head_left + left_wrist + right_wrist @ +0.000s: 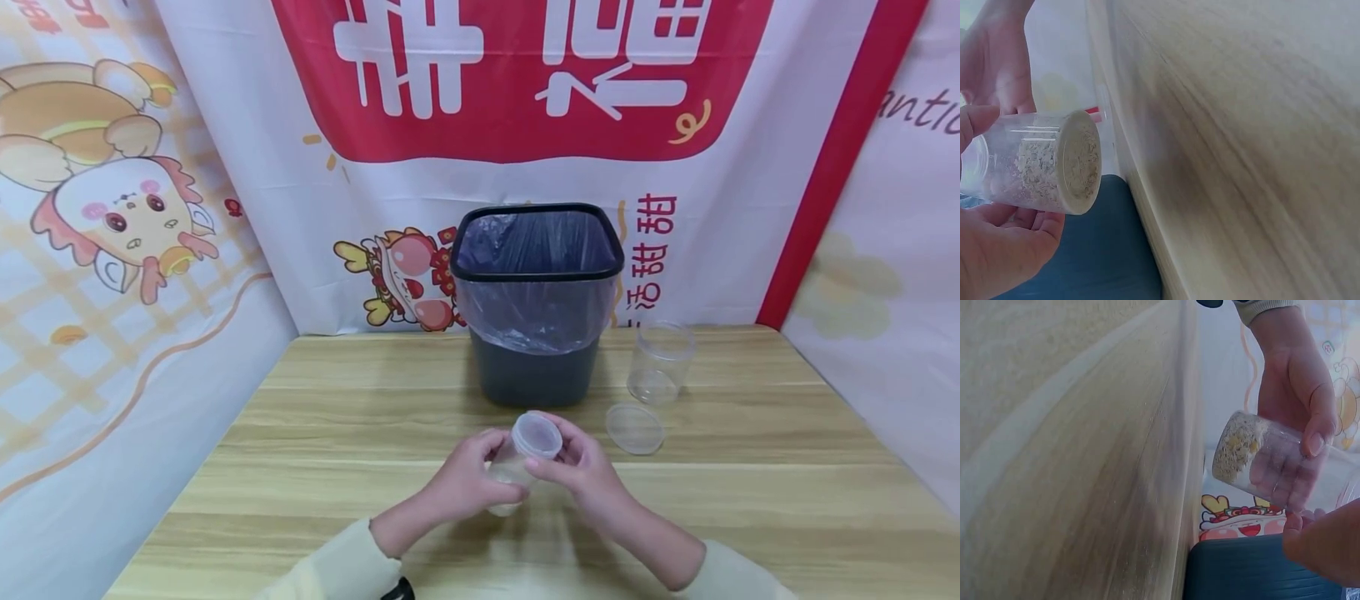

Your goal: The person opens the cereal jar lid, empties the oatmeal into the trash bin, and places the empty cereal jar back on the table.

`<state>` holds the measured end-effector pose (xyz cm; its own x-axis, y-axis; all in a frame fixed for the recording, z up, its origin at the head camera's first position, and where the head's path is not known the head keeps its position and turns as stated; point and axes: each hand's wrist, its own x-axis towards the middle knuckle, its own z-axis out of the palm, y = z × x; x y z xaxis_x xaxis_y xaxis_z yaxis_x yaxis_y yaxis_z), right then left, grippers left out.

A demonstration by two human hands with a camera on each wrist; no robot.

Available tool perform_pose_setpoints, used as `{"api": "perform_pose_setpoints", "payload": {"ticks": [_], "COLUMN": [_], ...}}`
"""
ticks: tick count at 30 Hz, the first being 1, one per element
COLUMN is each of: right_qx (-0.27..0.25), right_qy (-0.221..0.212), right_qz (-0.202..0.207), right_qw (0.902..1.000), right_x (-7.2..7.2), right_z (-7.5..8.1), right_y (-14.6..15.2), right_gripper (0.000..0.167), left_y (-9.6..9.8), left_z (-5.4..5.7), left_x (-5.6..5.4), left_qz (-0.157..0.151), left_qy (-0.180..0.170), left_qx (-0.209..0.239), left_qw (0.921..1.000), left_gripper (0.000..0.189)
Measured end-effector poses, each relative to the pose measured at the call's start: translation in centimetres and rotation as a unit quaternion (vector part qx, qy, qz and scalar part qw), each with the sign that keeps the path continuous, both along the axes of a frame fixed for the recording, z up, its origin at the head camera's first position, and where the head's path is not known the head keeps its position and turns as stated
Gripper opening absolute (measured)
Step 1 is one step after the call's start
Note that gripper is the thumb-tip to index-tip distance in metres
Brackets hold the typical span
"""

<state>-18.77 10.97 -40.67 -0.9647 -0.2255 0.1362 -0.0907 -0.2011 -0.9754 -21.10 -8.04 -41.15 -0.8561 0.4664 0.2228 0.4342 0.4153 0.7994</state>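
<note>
Over the table in front of the bin, my left hand grips a clear plastic jar around its body. The jar is tilted, its top toward the upper right in the head view. Pale flakes with darker bits are gathered at its bottom end, and the right wrist view shows a few yellowish pieces among them. My right hand holds the round, cloudy lid at the jar's top, fingers and thumb around its edge. Whether the lid is loose or tight cannot be made out.
Behind the hands stands a dark bin lined with a clear bag. A second clear jar without a lid stands to its right, and a clear round lid lies flat on the wooden table in front. Printed cloths hang around the table.
</note>
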Motion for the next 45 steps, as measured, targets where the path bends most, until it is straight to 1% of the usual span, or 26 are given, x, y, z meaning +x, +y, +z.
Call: {"api": "perform_pose_setpoints", "payload": {"ticks": [3,5,8,12,16,22,28,39,45], "right_qx": [-0.010,-0.023,-0.047,-0.079,-0.090,-0.077,-0.069,-0.070,-0.070], "right_qy": [0.002,0.001,-0.005,-0.007,0.000,0.001,-0.004,0.009,0.017], "right_qz": [0.015,0.007,-0.029,-0.086,-0.108,-0.118,-0.116,-0.109,-0.107], "right_qw": [0.9998,0.9997,0.9985,0.9931,0.9901,0.9901,0.9908,0.9915,0.9916], "right_x": [0.0,0.1,0.2,0.6,0.8,0.9,0.9,0.7,0.6], "right_z": [0.0,0.2,0.5,0.9,1.0,0.9,0.6,0.5,0.8], "right_y": [0.1,-0.1,-0.6,-1.7,-2.4,-2.8,-2.8,-2.4,-2.1], "right_gripper": [0.068,0.071,0.073,0.068,0.066,0.064,0.062,0.057,0.058], "left_y": [0.0,0.1,0.4,0.7,0.9,1.0,0.9,0.7,0.8], "left_z": [0.0,0.0,0.0,-0.1,-0.1,-0.1,-0.2,-0.5,-0.4], "left_x": [0.0,0.0,0.1,0.4,0.7,1.0,1.1,0.9,0.9], "left_qz": [-0.001,0.009,0.037,0.071,0.084,0.086,0.089,0.078,0.071], "left_qy": [-0.006,-0.002,0.012,0.036,0.048,0.042,0.038,0.037,0.024], "left_qx": [0.003,-0.001,-0.011,-0.011,-0.006,-0.012,-0.017,-0.022,-0.018], "left_qw": [1.0000,1.0000,0.9992,0.9967,0.9953,0.9953,0.9952,0.9960,0.9971], "left_gripper": [0.053,0.055,0.056,0.055,0.054,0.051,0.049,0.050,0.049]}}
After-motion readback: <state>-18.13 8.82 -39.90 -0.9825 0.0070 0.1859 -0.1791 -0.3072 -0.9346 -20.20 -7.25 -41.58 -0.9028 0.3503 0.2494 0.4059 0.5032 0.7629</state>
